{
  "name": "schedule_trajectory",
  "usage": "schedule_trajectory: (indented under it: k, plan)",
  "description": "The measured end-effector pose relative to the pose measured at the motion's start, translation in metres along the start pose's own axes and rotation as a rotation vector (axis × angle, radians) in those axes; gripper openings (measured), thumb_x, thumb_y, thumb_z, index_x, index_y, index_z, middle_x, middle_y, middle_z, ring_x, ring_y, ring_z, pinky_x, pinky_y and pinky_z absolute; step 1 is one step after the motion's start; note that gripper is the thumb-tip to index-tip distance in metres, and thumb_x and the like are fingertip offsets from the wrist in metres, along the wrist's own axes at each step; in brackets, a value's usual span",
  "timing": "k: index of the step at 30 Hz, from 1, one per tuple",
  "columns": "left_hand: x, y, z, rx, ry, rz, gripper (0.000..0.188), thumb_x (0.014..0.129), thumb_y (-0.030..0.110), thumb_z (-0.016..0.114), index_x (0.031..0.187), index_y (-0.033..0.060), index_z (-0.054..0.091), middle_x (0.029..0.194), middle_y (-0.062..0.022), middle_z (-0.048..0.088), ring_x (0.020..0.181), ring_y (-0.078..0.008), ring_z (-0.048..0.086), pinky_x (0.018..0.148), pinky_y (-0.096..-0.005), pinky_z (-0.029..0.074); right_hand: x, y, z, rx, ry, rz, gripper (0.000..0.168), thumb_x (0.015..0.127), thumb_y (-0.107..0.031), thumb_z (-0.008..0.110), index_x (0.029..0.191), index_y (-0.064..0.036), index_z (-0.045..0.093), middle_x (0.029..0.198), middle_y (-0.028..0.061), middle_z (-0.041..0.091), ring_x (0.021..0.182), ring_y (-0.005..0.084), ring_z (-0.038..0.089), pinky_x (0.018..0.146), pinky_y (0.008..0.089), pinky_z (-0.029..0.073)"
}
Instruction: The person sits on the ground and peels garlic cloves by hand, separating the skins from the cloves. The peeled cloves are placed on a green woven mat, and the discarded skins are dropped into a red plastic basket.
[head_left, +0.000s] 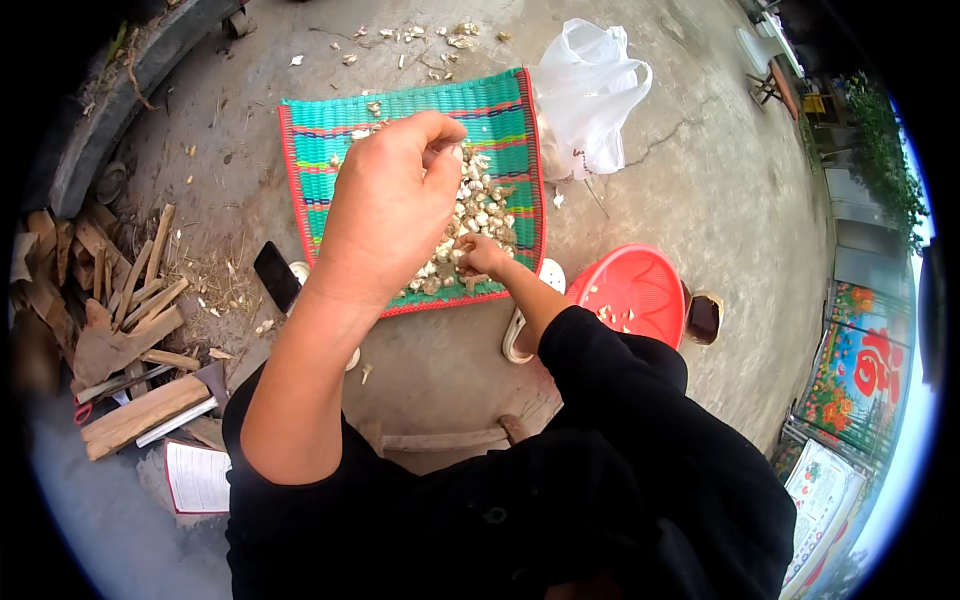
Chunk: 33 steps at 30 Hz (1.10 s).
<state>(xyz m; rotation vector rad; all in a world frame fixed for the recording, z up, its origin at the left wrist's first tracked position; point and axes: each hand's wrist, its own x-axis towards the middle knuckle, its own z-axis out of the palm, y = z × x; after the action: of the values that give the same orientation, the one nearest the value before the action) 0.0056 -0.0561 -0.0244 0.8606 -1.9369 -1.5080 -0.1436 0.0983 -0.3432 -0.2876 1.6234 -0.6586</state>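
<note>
A green woven mat with a red border lies on the concrete before me, a heap of garlic bulbs on its right half. My left hand is raised high above the mat, fingers curled and thumb near the fingertips; whether something is between them cannot be seen. Low at the near edge of the heap, my right hand touches the garlic with bent fingers; its grip is not clear. A red plastic basket with a few garlic cloves inside stands beside my right leg.
A white plastic bag stands against the mat's right edge. A black smartphone lies by my left shoe. Split firewood is piled at left, near a paper booklet. Garlic scraps lie beyond the mat.
</note>
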Motion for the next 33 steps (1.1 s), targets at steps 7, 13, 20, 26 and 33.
schedule_trajectory:
  k: [7, 13, 20, 26, 33]
  plan:
    - [0.000, 0.003, -0.001, 0.051, -0.037, 0.016, 0.018, 0.084, 0.006, 0.054, 0.099, -0.0034, 0.060, 0.083, -0.0098, 0.064, 0.074, -0.0156, 0.061, 0.068, -0.0286, 0.048, -0.072, -0.118, -0.029, 0.307, -0.409, -0.096, 0.034, 0.078, 0.004, 0.059, 0.109, -0.008, 0.050, 0.082, 0.0040, 0.059, 0.074, 0.0153, 0.062, 0.064, 0.0252, 0.053]
    - [-0.001, 0.005, 0.001, 0.059, -0.055, -0.017, 0.019, 0.082, 0.007, 0.054, 0.096, -0.0029, 0.061, 0.080, -0.0176, 0.065, 0.072, -0.0262, 0.065, 0.067, -0.0343, 0.050, -0.149, -0.169, -0.040, 0.179, -0.446, -0.274, 0.036, 0.079, -0.002, 0.063, 0.111, -0.008, 0.047, 0.081, 0.0032, 0.059, 0.074, 0.0127, 0.061, 0.059, 0.0220, 0.048]
    - [-0.006, 0.014, 0.004, -0.257, -0.323, -0.137, 0.028, 0.078, -0.001, 0.058, 0.106, -0.0025, 0.057, 0.086, -0.0055, 0.062, 0.074, -0.0093, 0.058, 0.067, -0.0237, 0.048, -0.248, -0.198, -0.020, 0.525, -0.415, -0.591, 0.033, 0.090, -0.023, 0.057, 0.116, -0.003, 0.048, 0.097, 0.0069, 0.058, 0.074, 0.0140, 0.059, 0.064, 0.0247, 0.047]
    - [-0.005, 0.028, 0.021, -0.450, -0.406, -0.167, 0.028, 0.080, -0.002, 0.058, 0.107, -0.0041, 0.055, 0.088, -0.0049, 0.060, 0.074, -0.0071, 0.057, 0.065, -0.0208, 0.047, -0.260, -0.193, -0.023, 0.555, -0.313, -0.619, 0.033, 0.091, -0.027, 0.055, 0.113, -0.003, 0.050, 0.092, 0.0047, 0.059, 0.067, 0.0105, 0.056, 0.059, 0.0228, 0.046]
    - [-0.002, 0.032, 0.038, -0.459, -0.329, -0.227, 0.017, 0.080, 0.002, 0.061, 0.096, -0.0033, 0.056, 0.078, -0.0014, 0.059, 0.065, -0.0036, 0.054, 0.057, -0.0181, 0.044, -0.269, -0.194, -0.027, 0.358, -0.086, -0.666, 0.029, 0.092, -0.026, 0.054, 0.108, -0.002, 0.054, 0.083, 0.0019, 0.058, 0.066, 0.0081, 0.054, 0.059, 0.0223, 0.045]
